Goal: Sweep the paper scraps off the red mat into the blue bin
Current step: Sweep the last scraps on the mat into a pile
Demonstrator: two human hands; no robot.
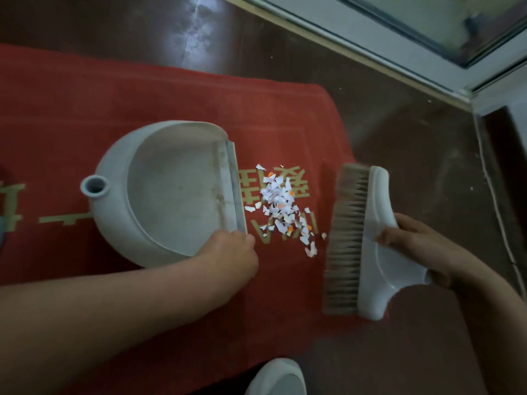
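Observation:
A heap of white and orange paper scraps [281,206] lies on the red mat [114,104]. Left of the heap lies a pale grey-blue dustpan [171,192], its open lip facing the scraps. My left hand [232,252] grips the pan's near front corner. To the right of the scraps, my right hand [413,240] holds a white brush [370,240] with tan bristles that point toward the heap. The bristles rest on the mat, a short gap from the nearest scraps. No blue bin is clearly in view.
Dark brown floor [399,132] surrounds the mat on the far and right sides. A metal door or window frame [399,47] runs along the upper right. A white rounded object [278,377] shows at the bottom edge, and a bluish sliver at the left edge.

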